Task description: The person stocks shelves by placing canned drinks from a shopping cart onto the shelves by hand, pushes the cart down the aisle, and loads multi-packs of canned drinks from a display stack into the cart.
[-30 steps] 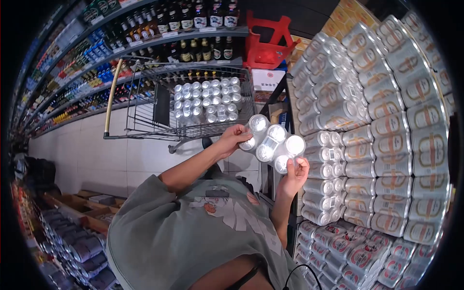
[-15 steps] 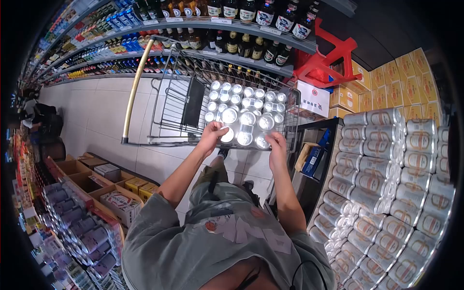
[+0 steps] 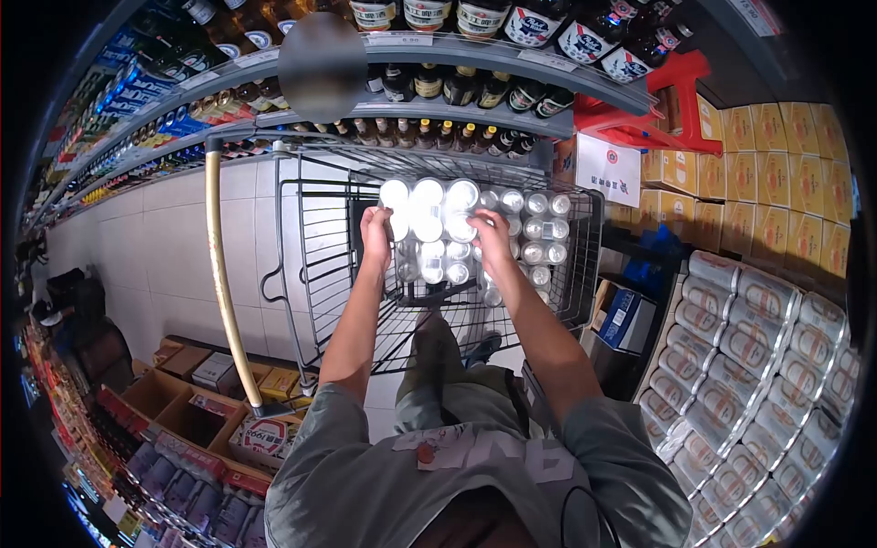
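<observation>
A plastic-wrapped pack of silver cans (image 3: pixel 427 196) hangs between my two hands, above the far side of the wire shopping cart (image 3: pixel 320 247). My left hand (image 3: pixel 375 233) grips its left end, fingers curled at the edge. At the right end, my right hand (image 3: pixel 491 237) grips the wrap, its fingertips bent over the cans. More silver cans (image 3: pixel 539 228) stand upright in the cart, to the right of the held pack and partly beneath it. Whether the held pack touches the cans below, I cannot tell.
Bottle shelves (image 3: pixel 438 46) run along the far side of the cart. A red plastic stool (image 3: pixel 676 114) and yellow cartons (image 3: pixel 772 183) are at the back right. Stacked can packs (image 3: pixel 749 365) fill the right. Cardboard boxes (image 3: pixel 187 406) lie at the left, near the cart handle (image 3: pixel 219 274).
Both hands have carried the held pack from the cart's near side to its far left side. The cart fills more of the view, and its handle appears further left and lower.
</observation>
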